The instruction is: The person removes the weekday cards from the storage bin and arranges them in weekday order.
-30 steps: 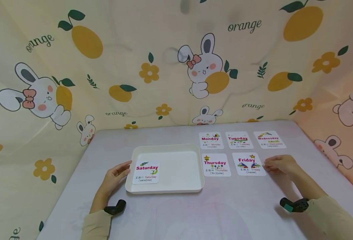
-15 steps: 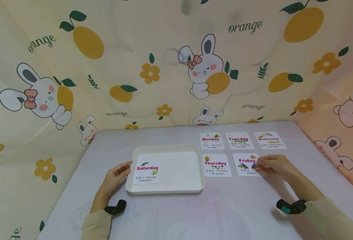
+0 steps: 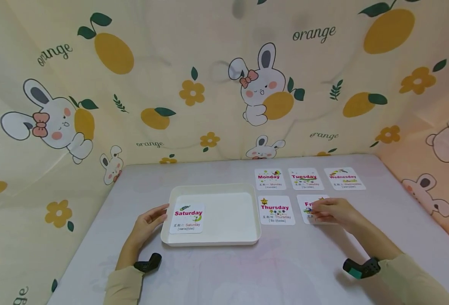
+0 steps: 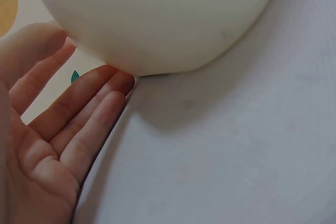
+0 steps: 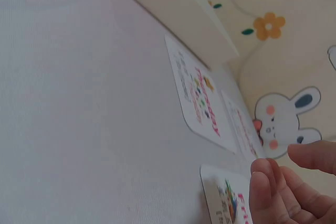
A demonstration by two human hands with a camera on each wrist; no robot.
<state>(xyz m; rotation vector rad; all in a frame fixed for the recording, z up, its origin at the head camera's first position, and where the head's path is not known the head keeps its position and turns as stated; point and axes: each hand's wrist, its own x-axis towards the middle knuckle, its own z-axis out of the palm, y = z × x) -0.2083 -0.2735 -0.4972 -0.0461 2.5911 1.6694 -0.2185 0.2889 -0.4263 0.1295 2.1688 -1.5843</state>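
Right hand [image 3: 333, 212] over Friday card [image 3: 309, 206], fingers loose, no grip yet; pinch edge, lift flat. Left hand [image 3: 148, 224] open, steadying tray [image 3: 213, 242].

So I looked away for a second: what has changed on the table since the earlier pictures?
The right hand slid leftward from beside the Friday card onto it; its fingers now cover most of the card's word. Whether it grips the card cannot be told. The left hand stays at the white tray, the Saturday card inside; the other cards are unmoved.

Tray [image 3: 213, 241]: on table [image 3: 277, 271], left of cards.
Saturday card [image 3: 187, 218]: in tray, left end.
Thursday card [image 3: 276, 209]: right of tray, before Monday card [image 3: 269, 178].
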